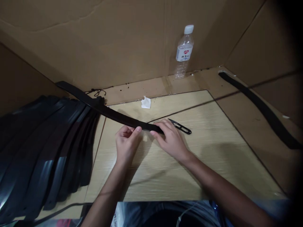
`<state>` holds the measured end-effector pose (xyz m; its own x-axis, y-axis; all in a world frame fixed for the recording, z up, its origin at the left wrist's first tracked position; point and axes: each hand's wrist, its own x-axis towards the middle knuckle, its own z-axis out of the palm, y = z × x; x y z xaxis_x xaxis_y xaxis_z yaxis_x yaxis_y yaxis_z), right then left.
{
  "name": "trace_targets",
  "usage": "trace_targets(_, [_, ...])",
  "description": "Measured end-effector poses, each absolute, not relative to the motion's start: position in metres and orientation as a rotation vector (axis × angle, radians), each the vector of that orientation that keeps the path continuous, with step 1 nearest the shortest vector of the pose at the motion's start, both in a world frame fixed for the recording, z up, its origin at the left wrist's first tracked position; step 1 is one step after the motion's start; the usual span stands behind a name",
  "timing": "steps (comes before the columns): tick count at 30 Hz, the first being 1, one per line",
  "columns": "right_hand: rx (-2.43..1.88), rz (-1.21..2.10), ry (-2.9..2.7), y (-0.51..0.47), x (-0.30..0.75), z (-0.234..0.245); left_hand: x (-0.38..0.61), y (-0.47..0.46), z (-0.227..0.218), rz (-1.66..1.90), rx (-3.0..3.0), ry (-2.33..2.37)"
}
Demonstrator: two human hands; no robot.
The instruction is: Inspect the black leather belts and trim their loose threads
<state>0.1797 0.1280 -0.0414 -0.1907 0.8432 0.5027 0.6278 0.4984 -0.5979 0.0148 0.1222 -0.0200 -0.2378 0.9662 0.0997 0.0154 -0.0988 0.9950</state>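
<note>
Work area is enclosed by brown cardboard walls (132,47) at far, left and right. Wood-grain board (189,176) is laid in the middle. Left side is taken up by a fanned stack of black curved strips (26,151), overlapped, some shiny. One held black curved strip (113,116) is slanted from far left, past the far end of the stack, to the middle of the board, where its right end is gripped in both hands. Another loose black strip (260,105) is laid lengthwise on the cardboard at right, well apart from the hands.

Held strip is pinched by the left hand (126,140), thumb on the near edge, fingers curled below. Its right end is grasped by the right hand (170,136), thumb at the near edge, fingers over the top.

Clear plastic bottle (184,53), white-capped and labelled, is stood against the far wall. Black thread snips (181,126) are laid on the board just beside the right hand's fingers; contact cannot be told. Tangled black string (99,92) is left at far left. White paper scrap (146,102) is placed near the board's far edge.
</note>
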Motion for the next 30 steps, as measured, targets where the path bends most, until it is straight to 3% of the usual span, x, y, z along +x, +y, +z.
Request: trace_targets(30, [-1.297,-0.288,-1.997,0.111,0.174,-0.032,0.031,0.122,-0.017,1.513,1.084,1.569])
